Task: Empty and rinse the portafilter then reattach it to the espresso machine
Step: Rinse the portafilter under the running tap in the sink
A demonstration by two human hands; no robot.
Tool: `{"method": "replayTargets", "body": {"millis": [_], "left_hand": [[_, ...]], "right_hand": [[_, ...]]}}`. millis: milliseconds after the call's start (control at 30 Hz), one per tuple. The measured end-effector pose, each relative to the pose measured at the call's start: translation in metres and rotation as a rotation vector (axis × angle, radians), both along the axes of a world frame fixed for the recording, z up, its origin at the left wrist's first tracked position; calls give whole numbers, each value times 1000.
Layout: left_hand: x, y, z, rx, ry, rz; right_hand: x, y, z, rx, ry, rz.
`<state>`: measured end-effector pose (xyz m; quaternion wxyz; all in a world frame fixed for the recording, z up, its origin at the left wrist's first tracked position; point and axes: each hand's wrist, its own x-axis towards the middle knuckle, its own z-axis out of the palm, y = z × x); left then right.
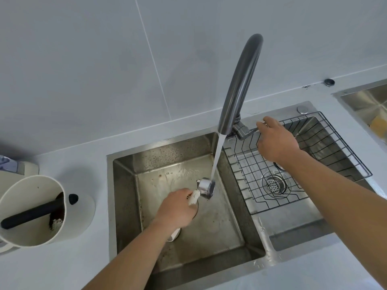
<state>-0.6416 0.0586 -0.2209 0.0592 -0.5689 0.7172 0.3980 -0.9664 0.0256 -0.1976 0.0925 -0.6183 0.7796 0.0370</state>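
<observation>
The portafilter (206, 187) has a shiny metal basket and a white handle. My left hand (176, 208) grips that handle low in the left sink basin (173, 164), with the basket tilted on its side. A stream of water from the dark curved faucet (240, 84) falls onto the basket. My right hand (276, 141) rests on the faucet's lever (249, 130) behind the right basin, fingers wrapped over it. The espresso machine is out of view.
A white knock box (33, 212) with a black bar and coffee grounds stands on the counter at left. A black wire rack (297, 164) sits in the right basin above a drain strainer (274, 184). Another steel sink (368, 101) lies far right.
</observation>
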Motion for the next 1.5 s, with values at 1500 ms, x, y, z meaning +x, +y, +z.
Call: {"method": "replayTargets", "body": {"millis": [1500], "left_hand": [[-18, 5, 11, 767, 738, 612]], "right_hand": [[27, 5, 10, -459, -1372, -731]]}}
